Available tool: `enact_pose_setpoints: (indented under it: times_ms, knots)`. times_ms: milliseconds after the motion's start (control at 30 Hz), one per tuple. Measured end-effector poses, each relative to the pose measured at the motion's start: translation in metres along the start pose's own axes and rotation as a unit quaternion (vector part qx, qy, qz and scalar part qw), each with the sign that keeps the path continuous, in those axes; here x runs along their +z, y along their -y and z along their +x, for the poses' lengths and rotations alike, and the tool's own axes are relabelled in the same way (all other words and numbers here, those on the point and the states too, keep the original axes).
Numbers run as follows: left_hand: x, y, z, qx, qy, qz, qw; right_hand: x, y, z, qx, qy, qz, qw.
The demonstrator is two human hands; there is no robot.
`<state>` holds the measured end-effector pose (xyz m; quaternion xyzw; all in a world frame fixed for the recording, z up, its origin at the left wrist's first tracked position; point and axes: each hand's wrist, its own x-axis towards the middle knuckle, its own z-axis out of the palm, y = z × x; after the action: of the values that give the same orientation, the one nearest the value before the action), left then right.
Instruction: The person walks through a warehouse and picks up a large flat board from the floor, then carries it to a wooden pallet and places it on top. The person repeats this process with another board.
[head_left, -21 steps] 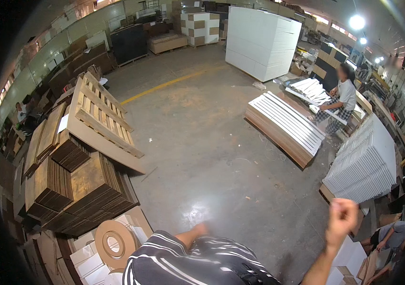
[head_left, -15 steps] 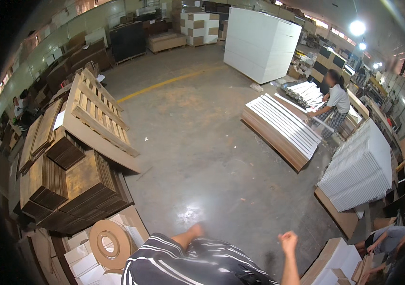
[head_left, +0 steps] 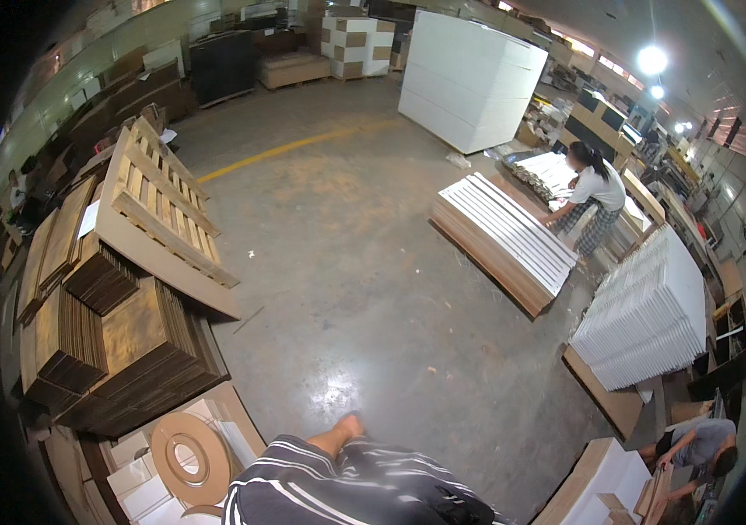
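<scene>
Neither of my hands shows at this moment. My dark shorts with white stripes (head_left: 303,486) fill the bottom middle of the head view. Beyond their hem, what looks like my bare lower leg (head_left: 338,435) reaches over the grey floor (head_left: 355,289). Close by on the left lies a round brown reel (head_left: 169,446) with a hole in its centre, among white boards or boxes (head_left: 141,490). At the lower right stands a pale box-like stack (head_left: 605,477) with a brown side.
Flattened cardboard stacks (head_left: 145,332) and a leaning wooden pallet (head_left: 163,197) stand left. At right, a co-worker (head_left: 596,188) bends at a stack of white-topped panels (head_left: 500,236). Behind it rises a large white block (head_left: 469,83). White sheets (head_left: 644,315) and another person (head_left: 696,446) are nearer.
My right hand, raised with curled fingers at the lower right before, has left the view. The scene has shifted slightly left. The co-worker by the panels has turned and leaned forward.
</scene>
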<state>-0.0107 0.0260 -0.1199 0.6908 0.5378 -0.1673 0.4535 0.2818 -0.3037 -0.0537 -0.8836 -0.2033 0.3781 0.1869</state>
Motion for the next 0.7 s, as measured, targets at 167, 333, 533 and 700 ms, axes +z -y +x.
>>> enact_pose_setpoints:
  times_ms: [167, 333, 533, 700]
  knots:
    - [-0.013, 0.030, 0.024, -0.025, 0.011, -0.052, 0.998, 0.014, 0.035, 0.031, 0.008, -0.011, -0.100, 0.995]
    - [-0.032, 0.078, 0.049, -0.009, -0.032, -0.053, 0.998, 0.039, 0.069, 0.068, -0.025, 0.009, -0.176, 0.984]
    - [-0.065, 0.132, 0.028, 0.045, -0.031, -0.044, 0.998, 0.058, 0.112, 0.065, 0.025, 0.031, 0.102, 0.994]
    - [-0.105, 0.134, 0.021, 0.140, 0.101, 0.001, 0.985, 0.059, 0.146, 0.048, 0.106, -0.132, 0.015, 0.986]
